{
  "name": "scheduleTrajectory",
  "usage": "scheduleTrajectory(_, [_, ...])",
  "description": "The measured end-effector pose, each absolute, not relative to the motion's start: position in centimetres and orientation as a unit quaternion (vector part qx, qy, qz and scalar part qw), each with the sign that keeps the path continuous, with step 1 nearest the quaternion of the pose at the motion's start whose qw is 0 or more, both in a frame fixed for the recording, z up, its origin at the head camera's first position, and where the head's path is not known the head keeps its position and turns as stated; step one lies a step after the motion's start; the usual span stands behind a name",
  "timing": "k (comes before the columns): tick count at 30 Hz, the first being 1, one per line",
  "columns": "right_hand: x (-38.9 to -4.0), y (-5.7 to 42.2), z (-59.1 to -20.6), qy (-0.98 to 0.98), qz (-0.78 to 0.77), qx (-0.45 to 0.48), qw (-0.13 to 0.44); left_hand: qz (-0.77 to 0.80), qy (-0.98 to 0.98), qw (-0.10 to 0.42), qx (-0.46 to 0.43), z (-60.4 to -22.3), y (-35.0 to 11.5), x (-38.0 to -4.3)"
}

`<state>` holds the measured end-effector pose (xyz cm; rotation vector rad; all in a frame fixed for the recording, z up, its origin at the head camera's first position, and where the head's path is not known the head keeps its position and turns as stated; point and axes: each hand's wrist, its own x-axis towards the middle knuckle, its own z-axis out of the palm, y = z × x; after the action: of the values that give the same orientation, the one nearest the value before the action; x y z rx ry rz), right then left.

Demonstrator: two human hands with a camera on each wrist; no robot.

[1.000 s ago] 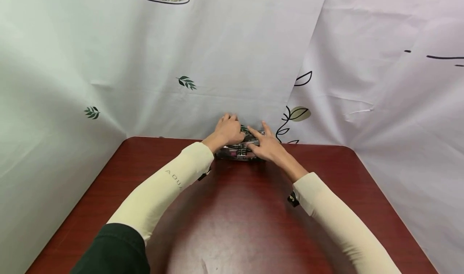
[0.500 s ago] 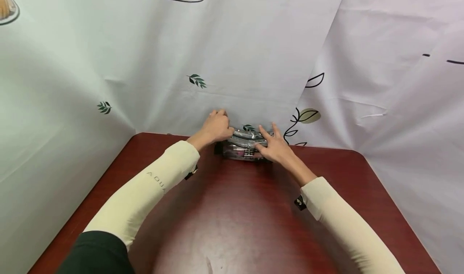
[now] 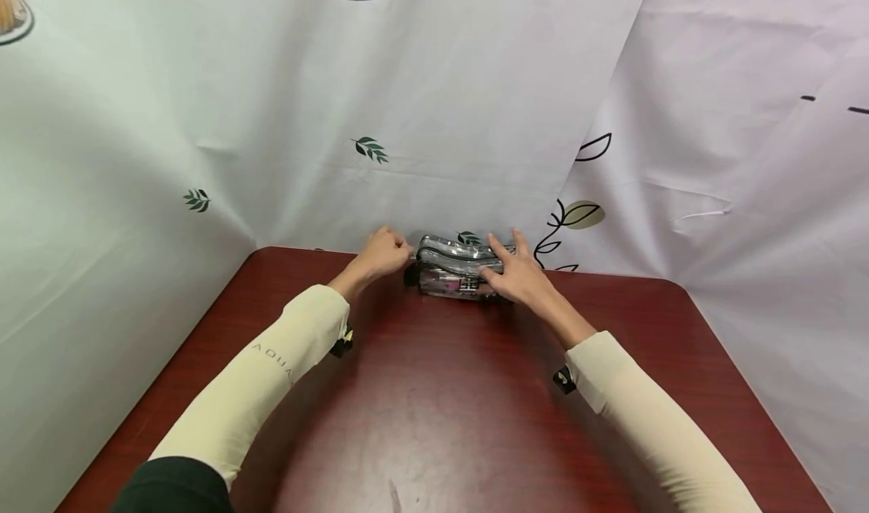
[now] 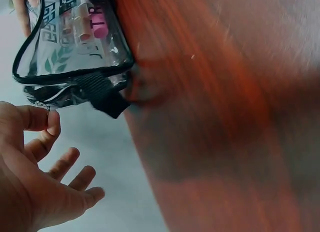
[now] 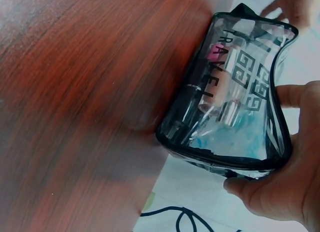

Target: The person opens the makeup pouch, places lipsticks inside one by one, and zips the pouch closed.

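Note:
A clear plastic zippered pouch [image 3: 456,281] with black trim stands at the table's back edge. Through its printed wall in the right wrist view, tubes and a pink-capped item [image 5: 218,52] show, along with the lettering "TRAVEL". My left hand [image 3: 384,253] is at the pouch's left end. Its thumb and index finger pinch a small zipper pull [image 4: 48,109], while the other fingers spread away. My right hand [image 3: 521,275] holds the pouch's right end, thumb on the top and another finger round the end. Two of its fingers extend toward the wall.
The pouch stands on a glossy reddish-brown table [image 3: 407,407]. A white printed cloth [image 3: 271,121] hangs close behind and at both sides. A black fabric tab [image 4: 111,102] sticks out from the pouch's left end. Black line drawings mark the cloth below the right hand in the right wrist view.
My left hand has moved left along the pouch's top to beyond its left end, and more of the top now shows. The right hand has stayed at the right end.

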<state>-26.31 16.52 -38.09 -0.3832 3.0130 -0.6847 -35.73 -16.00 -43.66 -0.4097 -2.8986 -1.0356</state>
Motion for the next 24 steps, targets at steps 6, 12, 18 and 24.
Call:
scheduleTrajectory(6, [-26.1,16.5,-38.1,0.969,-0.213,-0.121,0.011,-0.381,-0.919,-0.020,-0.096,-43.2,-15.1,-32.7])
scheduleTrajectory(12, [-25.8,16.3,-38.0,0.969,-0.217,-0.120,0.018,-0.410,-0.909,-0.035,-0.061,-45.3,-14.5,-33.0])
scheduleTrajectory(18, [-25.9,16.2,-38.1,0.965,-0.234,-0.112,0.024,-0.417,-0.905,-0.050,-0.071,-45.9,-15.2,-32.8])
scheduleTrajectory(24, [-25.2,17.3,-37.7,0.959,-0.261,-0.109,0.028,-0.345,-0.934,-0.031,-0.090,-45.4,-15.9,-31.2])
